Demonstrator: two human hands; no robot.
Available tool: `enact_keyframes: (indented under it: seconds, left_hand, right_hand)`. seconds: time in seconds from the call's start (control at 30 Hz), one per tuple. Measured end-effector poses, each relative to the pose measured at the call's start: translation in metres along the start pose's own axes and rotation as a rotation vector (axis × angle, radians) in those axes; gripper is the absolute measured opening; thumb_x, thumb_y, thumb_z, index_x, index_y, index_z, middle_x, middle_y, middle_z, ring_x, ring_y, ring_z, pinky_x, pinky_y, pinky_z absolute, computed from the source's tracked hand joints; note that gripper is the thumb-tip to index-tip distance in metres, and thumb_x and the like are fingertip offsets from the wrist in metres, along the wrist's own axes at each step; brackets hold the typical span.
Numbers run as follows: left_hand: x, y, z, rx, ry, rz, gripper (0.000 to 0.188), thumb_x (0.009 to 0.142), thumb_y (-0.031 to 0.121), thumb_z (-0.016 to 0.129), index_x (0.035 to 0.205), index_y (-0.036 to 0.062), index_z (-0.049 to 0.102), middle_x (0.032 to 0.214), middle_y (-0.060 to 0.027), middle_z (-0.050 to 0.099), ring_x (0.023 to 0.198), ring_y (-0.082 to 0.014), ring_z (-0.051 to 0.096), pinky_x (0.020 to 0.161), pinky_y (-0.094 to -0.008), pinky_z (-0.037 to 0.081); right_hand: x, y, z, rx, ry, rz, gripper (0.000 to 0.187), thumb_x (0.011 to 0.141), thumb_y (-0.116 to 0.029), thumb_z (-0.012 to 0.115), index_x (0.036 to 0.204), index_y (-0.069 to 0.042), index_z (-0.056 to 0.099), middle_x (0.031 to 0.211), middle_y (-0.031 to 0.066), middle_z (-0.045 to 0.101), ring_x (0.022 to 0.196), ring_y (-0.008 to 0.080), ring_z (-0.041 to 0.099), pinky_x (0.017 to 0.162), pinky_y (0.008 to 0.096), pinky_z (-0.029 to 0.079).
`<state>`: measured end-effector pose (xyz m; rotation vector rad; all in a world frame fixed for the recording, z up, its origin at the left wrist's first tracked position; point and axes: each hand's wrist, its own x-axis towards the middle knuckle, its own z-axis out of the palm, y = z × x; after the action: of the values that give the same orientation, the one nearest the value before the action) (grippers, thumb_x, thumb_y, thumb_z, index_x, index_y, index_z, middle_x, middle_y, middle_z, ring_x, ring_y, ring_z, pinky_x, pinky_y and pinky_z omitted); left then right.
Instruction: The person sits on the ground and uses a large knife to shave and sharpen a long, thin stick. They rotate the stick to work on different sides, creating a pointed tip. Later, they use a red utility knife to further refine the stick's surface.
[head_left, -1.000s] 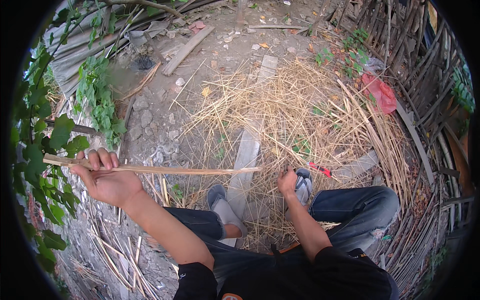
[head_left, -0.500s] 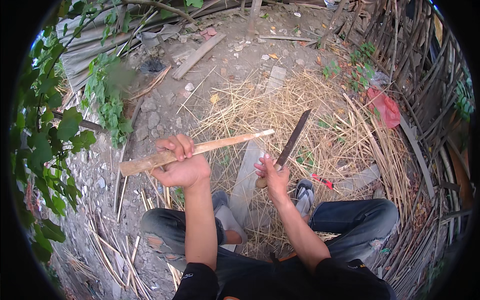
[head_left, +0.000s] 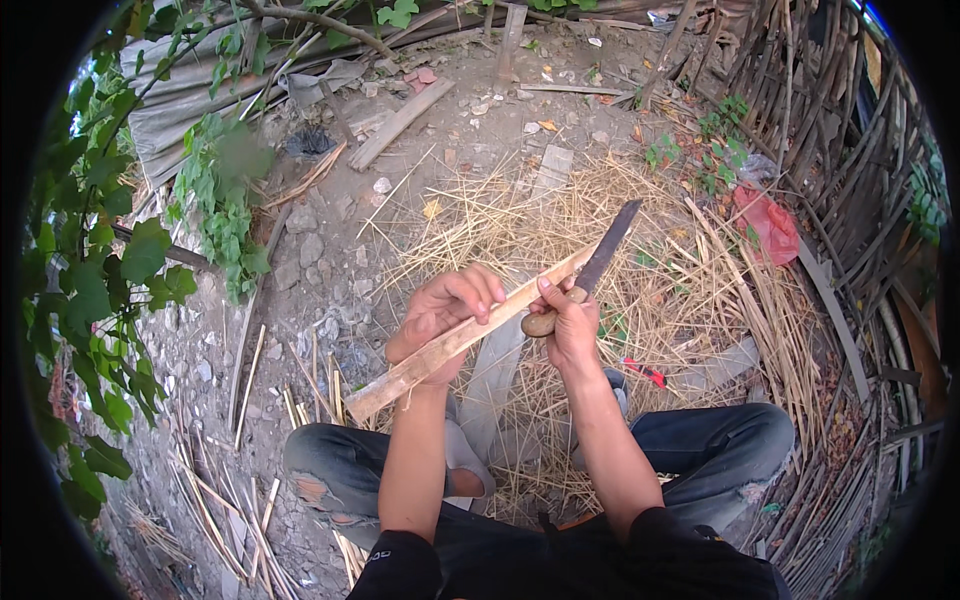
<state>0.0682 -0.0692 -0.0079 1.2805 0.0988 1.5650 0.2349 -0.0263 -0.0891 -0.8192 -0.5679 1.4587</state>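
A flat wooden strip [head_left: 415, 372] slants in front of me, its wide end low at the left and its thin end up at the right. My left hand [head_left: 445, 310] is closed round its middle, fingertips on the upper face. In my right hand [head_left: 573, 325] is a machete [head_left: 612, 243], gripped near its rounded wooden handle. Its dark blade points up and to the right, beside the strip's thin end. The right thumb is bent by that end; whether it touches the wood I cannot tell.
Cut straw-like sticks [head_left: 470, 225] litter the ground. A grey plank [head_left: 492, 385] lies between my feet, and a red-and-black tool [head_left: 645, 373] beside my right knee. A red plastic bag [head_left: 768, 225] sits by the stick fence [head_left: 840, 130]. Leafy vines [head_left: 110, 290] hang at the left.
The strip has come nearer and swung to a steeper slant. My left hand has moved right, my right hand slightly up and right, bringing the machete alongside the strip's thin end.
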Motion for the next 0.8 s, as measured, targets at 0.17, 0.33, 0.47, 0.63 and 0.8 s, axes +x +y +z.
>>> enact_keyframes:
  seconds: [0.17, 0.33, 0.47, 0.63, 0.8]
  left_hand:
    - [-0.005, 0.016, -0.023, 0.313, -0.127, -0.304, 0.070, 0.076, 0.050, 0.068, 0.123, -0.0012, 0.063, 0.136, -0.0205, 0.055, 0.131, -0.0287, 0.048, 0.111, -0.0433, 0.030]
    - [-0.013, 0.021, -0.037, 0.580, -0.082, -0.492, 0.072, 0.077, 0.041, 0.069, 0.135, 0.0008, 0.057, 0.143, -0.0187, 0.051, 0.135, -0.0296, 0.046, 0.110, -0.0459, 0.034]
    - [-0.009, 0.003, -0.025, 0.707, 0.021, -0.511, 0.075, 0.087, 0.041, 0.070, 0.146, 0.0021, 0.045, 0.146, -0.0176, 0.049, 0.135, -0.0295, 0.046, 0.109, -0.0451, 0.039]
    - [-0.005, -0.024, -0.012, 0.628, 0.124, -0.391, 0.066, 0.096, 0.033, 0.065, 0.150, 0.0041, 0.040, 0.146, -0.0167, 0.050, 0.135, -0.0262, 0.048, 0.107, -0.0427, 0.041]
    - [-0.007, -0.031, -0.005, 0.624, 0.115, -0.389, 0.052, 0.095, 0.020, 0.068, 0.139, -0.0010, 0.050, 0.133, -0.0155, 0.061, 0.124, -0.0227, 0.057, 0.102, -0.0373, 0.045]
  right_hand:
    - [0.014, -0.056, -0.003, -0.108, -0.058, -0.234, 0.030, 0.082, 0.007, 0.072, 0.092, -0.008, 0.048, 0.102, 0.0161, 0.069, 0.064, 0.0126, 0.063, 0.060, 0.0260, 0.054]
    - [0.024, -0.091, -0.008, -0.398, -0.165, -0.322, 0.029, 0.082, 0.010, 0.070, 0.094, -0.006, 0.049, 0.106, 0.0172, 0.071, 0.063, 0.0078, 0.059, 0.054, 0.0233, 0.047]
    - [0.022, -0.094, -0.006, -0.340, -0.317, -0.337, 0.032, 0.080, 0.012, 0.071, 0.090, -0.008, 0.047, 0.107, 0.0178, 0.072, 0.062, 0.0062, 0.057, 0.053, 0.0216, 0.044]
    - [0.000, -0.078, -0.002, -0.430, -0.496, -0.073, 0.034, 0.077, 0.010, 0.074, 0.080, -0.009, 0.046, 0.095, 0.0097, 0.070, 0.072, 0.0062, 0.058, 0.060, 0.0248, 0.048]
    - [-0.013, -0.059, 0.006, -0.638, -0.613, -0.009, 0.036, 0.073, 0.005, 0.080, 0.073, -0.009, 0.048, 0.076, -0.0040, 0.057, 0.079, 0.0067, 0.056, 0.071, 0.0263, 0.049]
